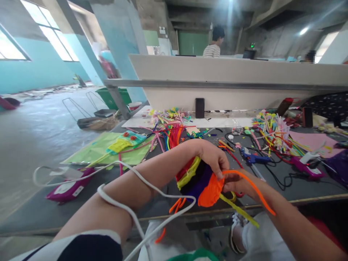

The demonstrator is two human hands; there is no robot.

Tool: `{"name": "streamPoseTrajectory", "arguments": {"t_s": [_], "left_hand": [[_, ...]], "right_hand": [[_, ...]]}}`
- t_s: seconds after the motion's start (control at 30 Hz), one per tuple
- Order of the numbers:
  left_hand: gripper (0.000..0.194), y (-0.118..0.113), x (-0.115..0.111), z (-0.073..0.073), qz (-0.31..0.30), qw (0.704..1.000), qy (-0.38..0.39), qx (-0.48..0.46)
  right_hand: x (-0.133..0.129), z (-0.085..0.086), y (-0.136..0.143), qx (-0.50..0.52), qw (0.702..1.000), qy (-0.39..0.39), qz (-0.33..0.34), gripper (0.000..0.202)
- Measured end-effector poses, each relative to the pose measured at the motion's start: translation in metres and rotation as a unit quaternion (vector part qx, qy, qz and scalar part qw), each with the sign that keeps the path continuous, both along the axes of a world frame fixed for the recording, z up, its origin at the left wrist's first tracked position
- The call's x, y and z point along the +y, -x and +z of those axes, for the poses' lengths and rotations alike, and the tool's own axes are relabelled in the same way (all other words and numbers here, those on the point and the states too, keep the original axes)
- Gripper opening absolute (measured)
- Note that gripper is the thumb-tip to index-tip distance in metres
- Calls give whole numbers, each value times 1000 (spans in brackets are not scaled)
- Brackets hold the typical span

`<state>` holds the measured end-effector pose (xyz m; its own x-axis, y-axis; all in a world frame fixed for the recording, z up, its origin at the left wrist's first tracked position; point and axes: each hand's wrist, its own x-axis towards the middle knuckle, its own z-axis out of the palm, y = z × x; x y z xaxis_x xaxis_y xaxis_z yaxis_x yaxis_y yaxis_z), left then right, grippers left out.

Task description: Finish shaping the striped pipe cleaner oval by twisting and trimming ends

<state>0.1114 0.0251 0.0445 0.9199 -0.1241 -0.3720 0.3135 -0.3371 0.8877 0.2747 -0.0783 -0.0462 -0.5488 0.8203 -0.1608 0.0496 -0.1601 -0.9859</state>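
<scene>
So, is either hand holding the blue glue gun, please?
No, the blue glue gun lies on the table, apart from the left hand and right hand.

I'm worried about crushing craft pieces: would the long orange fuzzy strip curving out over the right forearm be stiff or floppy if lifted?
The orange fuzzy strip seems bendable but not limp, as it arches out beyond the right hand. It is probably light, being so thin. Its fuzzy surface suggests little slipping.
</scene>
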Motion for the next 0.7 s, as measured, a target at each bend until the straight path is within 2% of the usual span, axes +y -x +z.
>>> {"name": "streamPoseTrajectory", "arguments": {"t_s": [0.1,0.27,0.33,0.4,0.43,0.47,0.5,0.53,0.6,0.63,0.67,0.7], "left_hand": [[13,-13,3,-5,-36,999,-22,19],[9,-17,9,-11,-52,998,-32,21],[13,-16,6,-6,-7,999,-39,-7],[24,-10,1,1,99,988,-61,-101],[29,-4,-2,4,170,968,-77,-167],[35,3,-6,4,248,934,-96,-240],[38,10,-10,3,333,886,-109,-303],[39,19,-15,-2,428,825,-114,-353],[34,34,-28,-20,602,681,-88,-407],[33,40,-36,-31,664,620,-55,-415],[33,44,-45,-43,699,587,-10,-408],[32,46,-56,-54,713,582,47,-387]], "right_hand": [[-7,-14,27,116,992,33,-47,24],[-19,-28,39,149,969,89,-174,24],[-19,-31,41,161,955,107,-225,24],[-16,-34,41,181,939,120,-267,24],[-13,-35,40,193,928,124,-292,24],[-10,-36,38,206,916,126,-320,24],[-8,-36,35,220,904,126,-344,23],[-5,-35,32,235,893,123,-365,23],[-2,-32,29,266,873,108,-395,23],[-1,-30,28,278,866,98,-403,22],[-1,-28,29,288,863,84,-407,21],[0,-27,32,297,860,70,-409,20]]}}
